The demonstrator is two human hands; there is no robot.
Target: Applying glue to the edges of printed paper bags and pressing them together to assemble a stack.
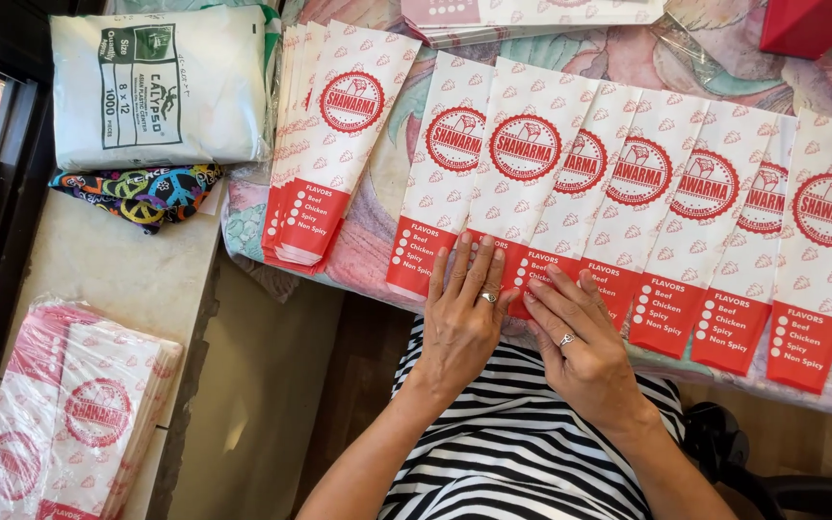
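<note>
Gently keep your left hand (461,323) and right hand (578,337) spread flat, fingers released and grasping nothing, pressing the red ends of the fanned paper bags (618,207) along the table's (377,246) near edge, so overlaps stay even.

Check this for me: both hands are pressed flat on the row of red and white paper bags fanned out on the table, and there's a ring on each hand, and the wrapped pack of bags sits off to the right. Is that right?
Not quite: the wrapped pack of bags sits off to the left, on the counter, as the head view shows. The rest holds: the left hand and right hand lie flat on the row of red and white paper bags, a ring on each.
</note>
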